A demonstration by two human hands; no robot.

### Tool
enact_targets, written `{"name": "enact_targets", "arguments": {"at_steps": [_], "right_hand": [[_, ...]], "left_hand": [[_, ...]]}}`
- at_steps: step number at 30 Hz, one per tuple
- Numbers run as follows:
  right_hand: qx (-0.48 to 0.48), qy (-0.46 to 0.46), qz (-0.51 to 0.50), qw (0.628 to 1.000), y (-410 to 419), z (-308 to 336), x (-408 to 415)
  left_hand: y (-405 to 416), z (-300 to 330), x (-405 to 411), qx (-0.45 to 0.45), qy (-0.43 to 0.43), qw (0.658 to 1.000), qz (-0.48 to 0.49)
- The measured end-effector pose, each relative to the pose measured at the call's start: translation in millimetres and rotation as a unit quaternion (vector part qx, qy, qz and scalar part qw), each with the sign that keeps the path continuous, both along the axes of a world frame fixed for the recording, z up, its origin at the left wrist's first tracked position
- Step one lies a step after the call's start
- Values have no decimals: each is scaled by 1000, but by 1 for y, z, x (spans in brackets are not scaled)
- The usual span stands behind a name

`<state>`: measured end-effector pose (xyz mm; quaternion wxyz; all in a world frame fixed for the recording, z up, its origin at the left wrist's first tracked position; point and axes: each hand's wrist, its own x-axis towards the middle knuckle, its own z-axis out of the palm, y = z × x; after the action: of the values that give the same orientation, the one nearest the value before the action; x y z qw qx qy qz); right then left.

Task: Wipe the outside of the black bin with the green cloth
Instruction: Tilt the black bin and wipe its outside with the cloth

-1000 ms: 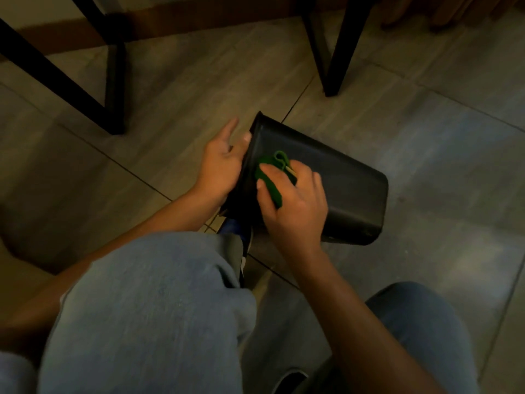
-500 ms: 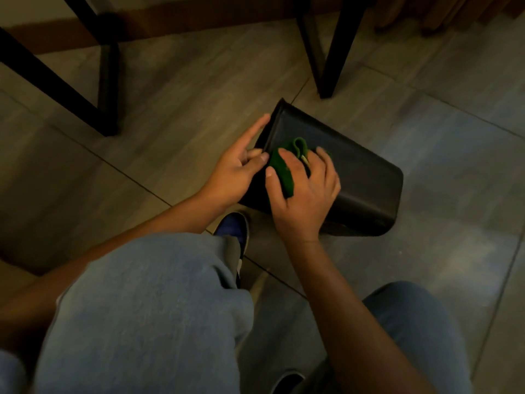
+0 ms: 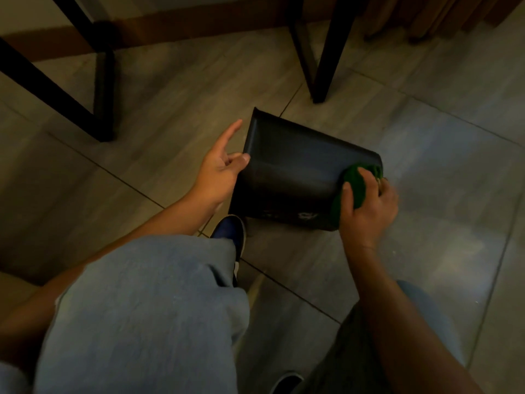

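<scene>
The black bin [image 3: 298,177] lay tipped on the floor [image 3: 426,137], its long axis running left to right between the 2 hands, the right hand [image 3: 366,206] gripping the green cloth [image 3: 355,183] at its right end, the left hand [image 3: 221,169] open against its left rim.

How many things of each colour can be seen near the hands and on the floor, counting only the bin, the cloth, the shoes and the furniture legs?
Black: 3, the black bin and two furniture leg frames
Green: 1, the green cloth
Blue: 1, the shoe by the bin
Colour unclear: 1, the shoe at the bottom edge
Total: 6
</scene>
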<state>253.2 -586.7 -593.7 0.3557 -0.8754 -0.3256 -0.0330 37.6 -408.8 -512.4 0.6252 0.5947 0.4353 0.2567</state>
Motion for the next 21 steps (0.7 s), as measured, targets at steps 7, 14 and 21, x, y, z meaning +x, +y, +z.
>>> {"name": "enact_targets", "arguments": {"at_steps": [7,14,21], "right_hand": [[66,262,-124,955,-11,-3,30],[70,182,-105,975,6,31,14],[9,88,134,987,49,44,-46]], "left_hand": [[3,5,-5,38,6,999,12],[10,-6,-10,44,35,998,15],[14,-14,-10,49,64,997,17]]}}
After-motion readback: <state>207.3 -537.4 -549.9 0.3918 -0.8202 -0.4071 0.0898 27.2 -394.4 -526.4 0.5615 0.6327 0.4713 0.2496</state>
